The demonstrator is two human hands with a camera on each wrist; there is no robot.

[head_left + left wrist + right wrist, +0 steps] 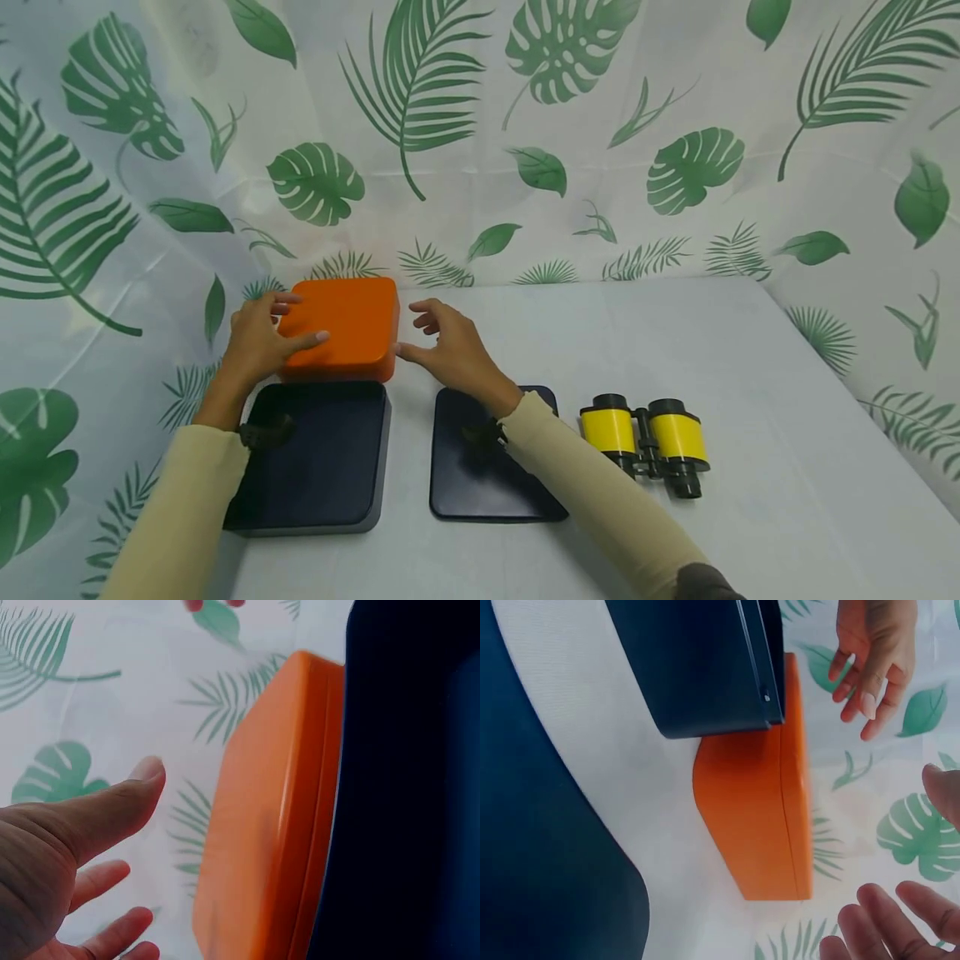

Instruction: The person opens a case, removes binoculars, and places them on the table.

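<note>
An orange box (352,325) with rounded corners lies at the back left of the table, a thin seam running round its side. Over its left edge hovers my left hand (255,342), thumb and fingers spread; the left wrist view shows a gap between this hand (45,855) and the box (255,810). My right hand (453,346) is by the box's right side, its fingers loosely bent. In the right wrist view that hand (900,930) holds nothing and is apart from the box (742,817). Just in front stands a dark navy box (322,475).
A flat navy lid (480,492) lies on the white table (645,333), partly under my right forearm. Yellow-and-black binoculars (678,433) rest to its right. A white curtain with green leaves (465,92) hangs behind and at both sides.
</note>
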